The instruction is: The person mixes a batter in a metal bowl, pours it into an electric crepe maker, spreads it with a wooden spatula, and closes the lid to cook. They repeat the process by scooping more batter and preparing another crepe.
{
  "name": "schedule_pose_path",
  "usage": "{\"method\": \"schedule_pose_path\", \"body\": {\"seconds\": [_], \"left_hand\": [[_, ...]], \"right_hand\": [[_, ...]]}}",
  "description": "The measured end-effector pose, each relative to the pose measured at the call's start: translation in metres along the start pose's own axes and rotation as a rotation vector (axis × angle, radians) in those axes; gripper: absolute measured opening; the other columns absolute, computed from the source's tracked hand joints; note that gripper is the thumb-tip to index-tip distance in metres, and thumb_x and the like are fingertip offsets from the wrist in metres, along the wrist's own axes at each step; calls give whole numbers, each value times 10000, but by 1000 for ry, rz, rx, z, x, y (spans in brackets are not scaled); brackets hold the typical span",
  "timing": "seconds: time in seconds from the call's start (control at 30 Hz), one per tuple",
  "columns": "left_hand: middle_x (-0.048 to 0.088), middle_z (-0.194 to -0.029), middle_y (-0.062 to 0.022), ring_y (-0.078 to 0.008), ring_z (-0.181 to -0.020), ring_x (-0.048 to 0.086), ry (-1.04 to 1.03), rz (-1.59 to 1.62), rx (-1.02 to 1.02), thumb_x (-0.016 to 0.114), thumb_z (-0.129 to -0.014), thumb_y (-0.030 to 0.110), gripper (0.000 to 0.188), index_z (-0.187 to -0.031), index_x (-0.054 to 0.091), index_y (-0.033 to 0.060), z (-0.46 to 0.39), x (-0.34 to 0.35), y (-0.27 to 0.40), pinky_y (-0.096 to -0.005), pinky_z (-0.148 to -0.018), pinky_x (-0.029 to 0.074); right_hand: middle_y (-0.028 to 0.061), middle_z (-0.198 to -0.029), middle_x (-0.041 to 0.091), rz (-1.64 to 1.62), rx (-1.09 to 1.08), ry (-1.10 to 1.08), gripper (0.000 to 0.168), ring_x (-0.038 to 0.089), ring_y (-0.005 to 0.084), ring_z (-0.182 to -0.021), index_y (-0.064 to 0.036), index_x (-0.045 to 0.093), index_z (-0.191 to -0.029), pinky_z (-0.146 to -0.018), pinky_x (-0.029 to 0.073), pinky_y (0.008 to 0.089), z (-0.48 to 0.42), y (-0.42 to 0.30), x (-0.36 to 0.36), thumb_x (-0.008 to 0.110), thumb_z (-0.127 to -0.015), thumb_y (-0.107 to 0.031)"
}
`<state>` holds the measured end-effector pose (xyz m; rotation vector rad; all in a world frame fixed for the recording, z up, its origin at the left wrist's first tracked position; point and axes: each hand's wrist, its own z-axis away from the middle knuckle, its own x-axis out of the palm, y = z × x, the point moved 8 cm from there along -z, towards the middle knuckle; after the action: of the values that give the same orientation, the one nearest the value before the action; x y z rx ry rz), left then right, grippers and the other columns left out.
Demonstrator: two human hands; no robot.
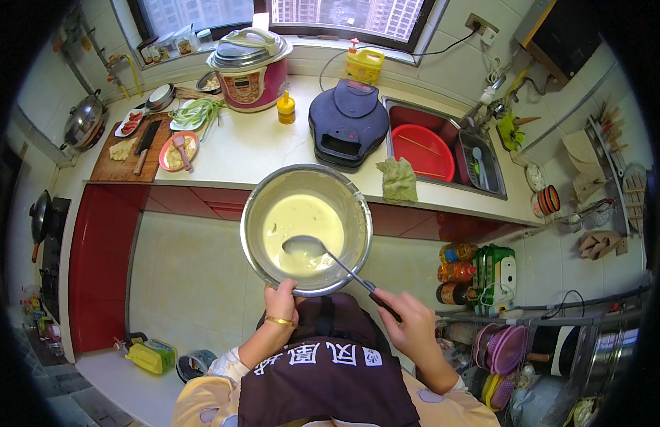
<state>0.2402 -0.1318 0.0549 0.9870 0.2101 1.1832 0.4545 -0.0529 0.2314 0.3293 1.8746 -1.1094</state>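
Note:
A steel mixing bowl (248,227) with pale yellow batter (303,213) is held up in front of my apron, just off the counter's front edge. My left hand (281,304) grips the bowl's near rim, thumb on top; its other fingers are partly hidden. In my right hand (410,320) is the dark handle of a metal ladle (303,245), whose head lies in the batter. Beyond the bowl stands a closed dark electric griddle (349,125) with a small red light lit. A crumpled green cloth (398,180) lies at the counter edge, right of the bowl.
At left, a wooden cutting board (103,165) carries a cleaver (147,140); a plate with a pink spatula (181,152) adjoins it. Behind stand an electric pressure cooker (255,85) and a yellow-capped oil bottle (285,109). A red basin (423,152) sits in the sink (500,187).

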Motion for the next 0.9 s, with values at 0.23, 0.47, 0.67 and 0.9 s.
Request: {"method": "schedule_pose_path", "body": {"seconds": [0.23,0.47,0.67,0.9], "left_hand": [[605,-774,-109,-191,-597,615,-16,-76,-36,499,-742,7,185,-907,532,-70,3,2,-1,-281,-470,538],[601,-868,-134,-228,-691,635,-35,-134,-56,470,-722,15,310,-1024,500,-48,-1,3,-7,-311,-509,556],[581,-849,-133,-222,-654,614,40,-153,-69,498,-730,30,279,-995,489,-58,-2,1,-3,-319,-482,553],[576,-844,-151,-241,-646,620,55,-180,-52,481,-729,19,288,-1002,473,-73,-4,2,0,-325,-469,559]], "right_hand": [[104,-718,531,29,41,136,350,540,277,-590,-102,623,-1059,-511,419,342,-12,12,2,659,-718,-35],[92,-713,531,149,11,136,323,547,270,-585,-98,627,-1045,-507,428,350,-18,16,5,654,-725,-61],[103,-752,608,180,77,9,266,598,298,-630,-97,635,-999,-547,471,366,-15,21,8,646,-734,-97],[131,-806,662,-16,269,-178,210,641,305,-710,-53,628,-975,-619,504,346,-8,41,17,596,-780,-123]]}}
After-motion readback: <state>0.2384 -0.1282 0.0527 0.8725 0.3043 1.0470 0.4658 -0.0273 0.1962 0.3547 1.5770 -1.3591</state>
